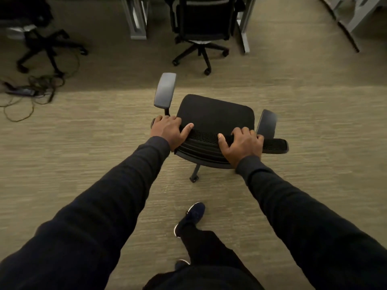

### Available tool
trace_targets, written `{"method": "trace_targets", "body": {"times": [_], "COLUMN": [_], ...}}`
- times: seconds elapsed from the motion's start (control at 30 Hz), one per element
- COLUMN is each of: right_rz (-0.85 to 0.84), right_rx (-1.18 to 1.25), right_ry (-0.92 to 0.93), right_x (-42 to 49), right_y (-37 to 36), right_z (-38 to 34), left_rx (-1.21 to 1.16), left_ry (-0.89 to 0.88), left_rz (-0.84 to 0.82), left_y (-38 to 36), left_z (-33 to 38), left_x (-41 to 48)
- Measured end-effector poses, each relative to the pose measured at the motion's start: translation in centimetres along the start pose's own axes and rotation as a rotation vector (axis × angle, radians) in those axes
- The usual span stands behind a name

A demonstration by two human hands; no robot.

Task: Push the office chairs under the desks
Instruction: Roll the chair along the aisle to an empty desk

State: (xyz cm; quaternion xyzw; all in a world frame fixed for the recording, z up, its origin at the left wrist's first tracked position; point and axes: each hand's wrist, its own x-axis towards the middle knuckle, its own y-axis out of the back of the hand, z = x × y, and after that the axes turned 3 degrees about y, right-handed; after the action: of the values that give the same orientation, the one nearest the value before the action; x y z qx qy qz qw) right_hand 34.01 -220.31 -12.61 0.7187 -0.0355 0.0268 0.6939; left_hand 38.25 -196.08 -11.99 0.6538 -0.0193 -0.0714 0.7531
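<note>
Upper left of the frame: a black office chair on a five-star castor base [45, 43], partly cut off by the edge, with a tangle of dark cables and a power strip [27, 91] lying on the beige carpet [83, 143] just below it. Top centre: a second black mesh-backed office chair [201, 24] tucked between the grey metal desk legs [137, 19], its castors showing on the carpet. Centre of the frame, well apart from both desks: a third black swivel chair with a padded fabric seat and grey armrests [215, 116], backrest top towards the camera. Left hand [170, 129] curled over the left end of that backrest's mesh top edge, fingers wrapped down the far side, thumb lying along the top. Right hand [240, 145] clamped likewise over the right end, fingers bent over the edge, thumb spread inward. Lower centre: a dark trouser leg and navy trainer with a white sole [191, 218] stepping forward on the carpet. Upper right corner: part of another pale grey desk frame [347, 19].
</note>
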Motion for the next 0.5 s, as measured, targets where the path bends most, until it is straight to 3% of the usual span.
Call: {"method": "trace_targets", "body": {"times": [0.5], "right_rz": [-0.059], "right_rx": [0.052], "right_ry": [0.375], "right_x": [-2.0], "right_y": [1.4], "right_z": [-2.9], "left_rx": [0.02], "left_ry": [0.336], "left_rz": [0.07], "left_y": [-0.6], "left_z": [-1.8], "left_x": [-12.1]}}
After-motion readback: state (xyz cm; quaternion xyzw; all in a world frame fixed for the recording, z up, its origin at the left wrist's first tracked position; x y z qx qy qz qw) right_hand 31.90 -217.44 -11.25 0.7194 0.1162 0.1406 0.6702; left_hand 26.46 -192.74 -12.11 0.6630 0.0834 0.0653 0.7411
